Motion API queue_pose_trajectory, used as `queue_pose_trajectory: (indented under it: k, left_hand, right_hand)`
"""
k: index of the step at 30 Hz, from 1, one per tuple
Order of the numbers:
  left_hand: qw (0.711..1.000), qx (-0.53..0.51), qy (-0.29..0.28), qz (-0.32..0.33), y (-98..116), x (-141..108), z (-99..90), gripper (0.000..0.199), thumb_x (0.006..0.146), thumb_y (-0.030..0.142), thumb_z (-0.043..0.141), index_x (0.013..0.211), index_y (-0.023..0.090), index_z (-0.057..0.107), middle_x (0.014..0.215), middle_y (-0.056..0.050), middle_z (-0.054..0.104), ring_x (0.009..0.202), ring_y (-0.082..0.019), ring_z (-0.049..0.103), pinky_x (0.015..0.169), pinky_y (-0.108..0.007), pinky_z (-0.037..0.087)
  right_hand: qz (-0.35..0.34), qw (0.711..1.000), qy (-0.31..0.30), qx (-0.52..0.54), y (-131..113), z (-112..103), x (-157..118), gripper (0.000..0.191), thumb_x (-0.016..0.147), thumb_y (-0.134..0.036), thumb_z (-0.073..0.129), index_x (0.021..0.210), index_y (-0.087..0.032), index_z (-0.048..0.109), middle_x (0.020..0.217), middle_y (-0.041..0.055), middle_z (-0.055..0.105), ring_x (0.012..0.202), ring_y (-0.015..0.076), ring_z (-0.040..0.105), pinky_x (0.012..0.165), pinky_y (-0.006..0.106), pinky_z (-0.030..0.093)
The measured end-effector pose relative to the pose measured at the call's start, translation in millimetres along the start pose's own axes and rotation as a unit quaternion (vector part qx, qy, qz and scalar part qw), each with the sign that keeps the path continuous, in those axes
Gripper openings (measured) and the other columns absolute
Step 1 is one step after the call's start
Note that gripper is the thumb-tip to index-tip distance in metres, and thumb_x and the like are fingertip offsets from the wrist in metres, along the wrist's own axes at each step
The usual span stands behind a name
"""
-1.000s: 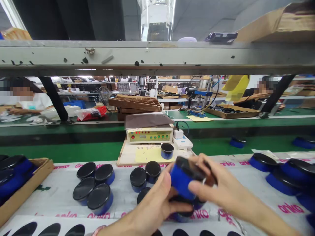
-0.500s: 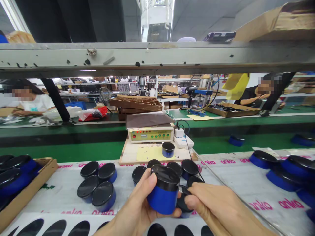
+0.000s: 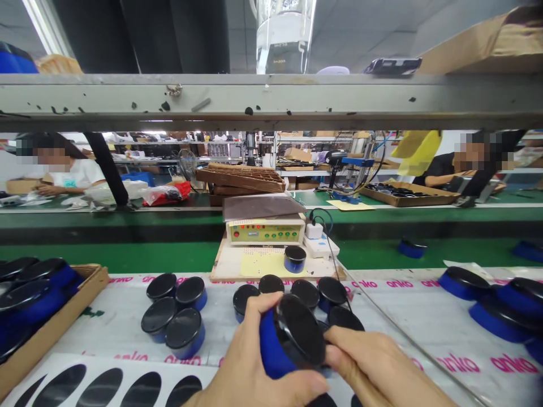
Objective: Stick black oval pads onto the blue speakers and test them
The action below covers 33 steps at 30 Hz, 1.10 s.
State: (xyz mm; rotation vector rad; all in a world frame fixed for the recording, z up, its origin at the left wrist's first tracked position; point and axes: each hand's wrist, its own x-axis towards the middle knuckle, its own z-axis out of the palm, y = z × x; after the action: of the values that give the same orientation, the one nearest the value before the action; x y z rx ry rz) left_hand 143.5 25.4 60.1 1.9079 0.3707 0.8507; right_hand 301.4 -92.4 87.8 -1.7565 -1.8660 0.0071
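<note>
Both hands hold a blue jar with a black lid (image 3: 293,337), tipped over so its lid faces right and up. My left hand (image 3: 257,356) wraps the blue body from below. My right hand (image 3: 373,362) presses its fingers against the lid's edge. Just behind them stands a cluster of similar black-lidded jars (image 3: 305,295), partly hidden by my hands. A group of four jars (image 3: 173,314) stands further left.
A white board (image 3: 263,265) ahead carries a yellow pad, one jar and a panel instrument with LEDs (image 3: 265,230). A thin cable (image 3: 403,336) crosses the right side. Jars fill a cardboard tray (image 3: 55,302) at left and lie tilted at right. A metal beam (image 3: 271,102) spans above.
The jar, upright between my hands half a second ago, has tipped with its lid toward the right. A second ago it was tilted and lower, hiding the jars behind it.
</note>
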Motion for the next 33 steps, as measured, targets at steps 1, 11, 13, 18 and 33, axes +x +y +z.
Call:
queue_pose_trajectory:
  k: [1,11,13,18,33]
  left_hand:
    - [0.997,0.056,0.007,0.060,-0.9,1.1,0.0,0.069,0.069,0.044,0.076,0.121,0.029,0.033,0.117,-0.008,0.055,0.104,-0.028,0.058,0.087,-0.042,0.047]
    - [0.915,0.270,0.034,0.296,-2.7,10.3,5.9,0.061,0.072,0.017,0.062,0.125,0.015,0.033,0.118,-0.016,0.051,0.106,-0.027,0.055,0.085,-0.040,0.053]
    - [0.917,0.273,0.036,0.290,-5.6,7.9,6.9,0.061,0.071,0.016,0.061,0.126,0.016,0.034,0.120,-0.015,0.050,0.107,-0.027,0.054,0.084,-0.040,0.053]
    - [0.909,0.299,0.041,0.288,-7.6,6.4,10.5,0.060,0.072,0.019,0.060,0.127,0.017,0.034,0.119,-0.014,0.052,0.104,-0.029,0.054,0.081,-0.042,0.055]
    - [0.805,0.468,0.072,0.356,16.6,15.9,7.0,0.035,0.080,0.023,0.057,0.110,0.008,0.046,0.102,-0.019,0.062,0.085,-0.030,0.063,0.063,-0.041,0.060]
  right_hand:
    - [0.011,1.000,-0.002,0.018,2.8,0.4,-1.0,0.024,0.097,-0.029,0.036,0.093,-0.024,0.059,0.082,0.0015,0.071,0.073,0.0159,0.068,0.061,0.022,0.053]
    - [0.074,0.982,0.084,0.151,-10.9,-2.3,-3.7,0.044,0.089,-0.037,0.051,0.131,-0.024,0.051,0.130,0.0085,0.057,0.113,0.0256,0.058,0.093,0.035,0.051]
    - [0.072,0.981,0.093,0.154,-13.6,-0.6,-1.3,0.044,0.087,-0.036,0.054,0.129,-0.024,0.053,0.128,0.0082,0.059,0.110,0.0256,0.060,0.093,0.034,0.051]
    - [0.046,0.982,0.117,0.138,-10.2,8.3,-3.3,0.040,0.087,-0.031,0.054,0.127,-0.024,0.052,0.125,0.0078,0.061,0.109,0.0238,0.061,0.091,0.032,0.052]
    - [0.092,0.949,0.105,0.284,-17.7,17.6,-2.6,0.041,0.095,-0.035,0.040,0.135,-0.027,0.043,0.141,0.0065,0.044,0.131,0.0242,0.040,0.103,0.037,0.042]
